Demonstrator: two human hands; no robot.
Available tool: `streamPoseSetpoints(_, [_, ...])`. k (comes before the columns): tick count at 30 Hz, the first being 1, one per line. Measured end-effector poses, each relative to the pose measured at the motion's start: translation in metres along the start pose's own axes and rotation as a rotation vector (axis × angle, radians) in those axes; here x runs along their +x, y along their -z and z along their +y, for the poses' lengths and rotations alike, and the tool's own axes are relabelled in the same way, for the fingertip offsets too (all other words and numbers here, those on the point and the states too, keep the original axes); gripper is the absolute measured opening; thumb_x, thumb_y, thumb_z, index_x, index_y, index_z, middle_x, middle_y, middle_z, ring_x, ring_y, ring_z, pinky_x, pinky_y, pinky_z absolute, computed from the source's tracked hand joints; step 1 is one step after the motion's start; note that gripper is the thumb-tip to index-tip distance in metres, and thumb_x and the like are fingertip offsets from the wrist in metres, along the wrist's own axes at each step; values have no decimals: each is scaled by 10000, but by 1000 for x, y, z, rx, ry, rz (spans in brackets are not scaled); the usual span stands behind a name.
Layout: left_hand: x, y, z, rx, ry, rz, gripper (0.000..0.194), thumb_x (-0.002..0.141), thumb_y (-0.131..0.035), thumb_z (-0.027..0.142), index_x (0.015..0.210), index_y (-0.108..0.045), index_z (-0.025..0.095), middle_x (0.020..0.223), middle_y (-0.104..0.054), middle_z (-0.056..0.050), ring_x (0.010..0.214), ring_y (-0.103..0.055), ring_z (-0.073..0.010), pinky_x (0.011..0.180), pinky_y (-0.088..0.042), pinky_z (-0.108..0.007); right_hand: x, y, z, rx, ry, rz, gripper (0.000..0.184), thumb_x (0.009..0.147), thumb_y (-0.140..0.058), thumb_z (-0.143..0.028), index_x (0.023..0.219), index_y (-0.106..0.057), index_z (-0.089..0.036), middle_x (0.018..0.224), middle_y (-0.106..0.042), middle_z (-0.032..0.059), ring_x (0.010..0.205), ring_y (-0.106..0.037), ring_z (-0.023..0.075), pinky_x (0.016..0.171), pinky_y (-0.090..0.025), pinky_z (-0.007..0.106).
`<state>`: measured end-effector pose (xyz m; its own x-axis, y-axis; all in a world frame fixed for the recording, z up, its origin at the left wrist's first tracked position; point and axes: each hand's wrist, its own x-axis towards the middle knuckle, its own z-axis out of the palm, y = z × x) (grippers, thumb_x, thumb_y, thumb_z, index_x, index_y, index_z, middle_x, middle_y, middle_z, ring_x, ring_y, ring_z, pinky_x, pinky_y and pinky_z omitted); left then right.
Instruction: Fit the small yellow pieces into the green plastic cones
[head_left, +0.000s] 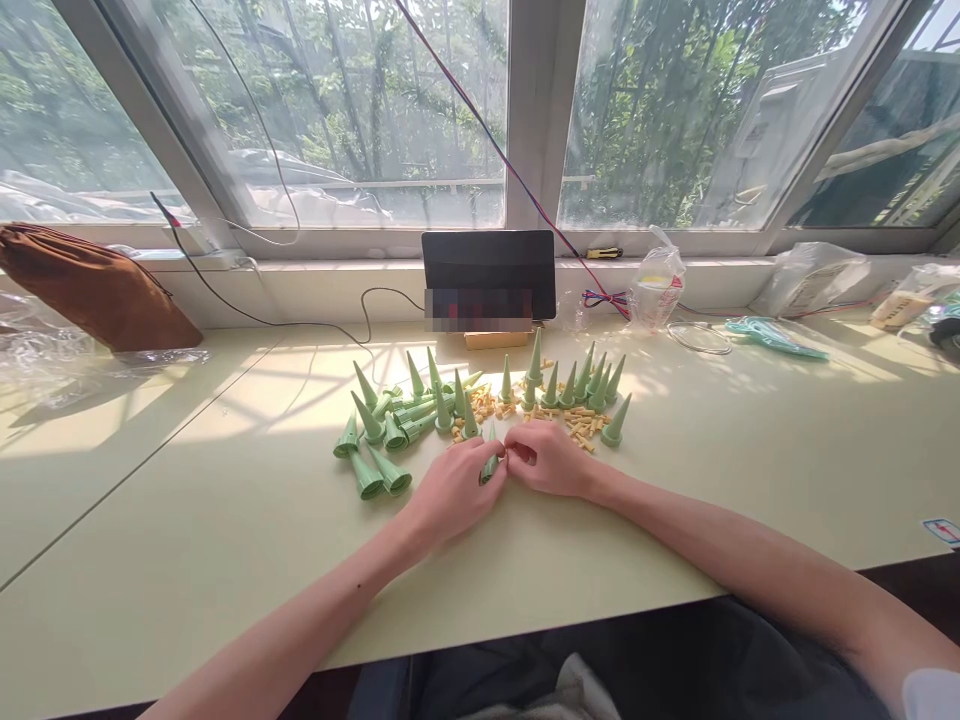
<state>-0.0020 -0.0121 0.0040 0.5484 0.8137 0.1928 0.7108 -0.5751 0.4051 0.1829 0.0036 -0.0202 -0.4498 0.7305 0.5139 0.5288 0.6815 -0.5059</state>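
Note:
My left hand point(457, 485) is closed around a green plastic spike point(489, 467), a hollow cone held tip up just above the table. At its side, the fingers of my right hand point(553, 460) are pinched together and meet my left fingertips; whatever they hold is too small to make out. Small tan pegs point(585, 432) lie scattered just beyond my hands. Several green spikes point(615, 420) stand on their wide ends behind and to the right of the pegs. More green spikes point(367, 478) lie on their sides to the left, their hollow ends facing me.
A dark tablet point(489, 262) leans at the back of the pale table point(262, 560), a small cardboard piece point(496, 341) before it. At the back left is a brown drawstring bag point(90, 285). Cables, a bagged cup point(655, 290) and a teal item point(776, 338) lie along the window side.

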Motion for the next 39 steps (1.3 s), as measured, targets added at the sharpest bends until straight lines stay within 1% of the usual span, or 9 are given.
streamPoseSetpoints(5, [0, 0, 0, 3, -2, 0, 224, 940, -413, 280, 890, -613, 194, 762, -607, -32, 720, -573, -185, 641, -376, -288, 0, 0, 1, 3, -5, -12, 166, 764, -512, -130, 634, -425, -184, 562, -436, -47, 538, -394, 93, 573, -304, 215])
streamPoseSetpoints(19, [-1, 1, 1, 5, 0, -8, 228, 941, -408, 284, 881, -610, 196, 751, -588, -28, 704, -563, -181, 626, -371, -288, 0, 0, 2, -6, 2, -27, 190, 763, -512, -127, 629, -394, -191, 562, -428, -47, 543, -390, 98, 578, -305, 222])
streamPoseSetpoints(29, [0, 2, 1, -10, -9, 4, 242, 938, -413, 276, 892, -636, 193, 748, -604, -42, 701, -575, -191, 621, -370, -293, 0, 1, -1, 3, -6, -32, 184, 760, -501, -131, 628, -391, -196, 562, -426, -45, 541, -390, 103, 576, -307, 230])
streamPoseSetpoints(39, [0, 2, 2, -23, -4, 9, 233, 936, -416, 275, 878, -625, 189, 742, -593, -34, 693, -548, -178, 632, -379, -284, 0, 0, 0, 7, 0, -24, 181, 759, -505, -124, 626, -403, -192, 561, -427, -47, 539, -386, 99, 577, -310, 224])
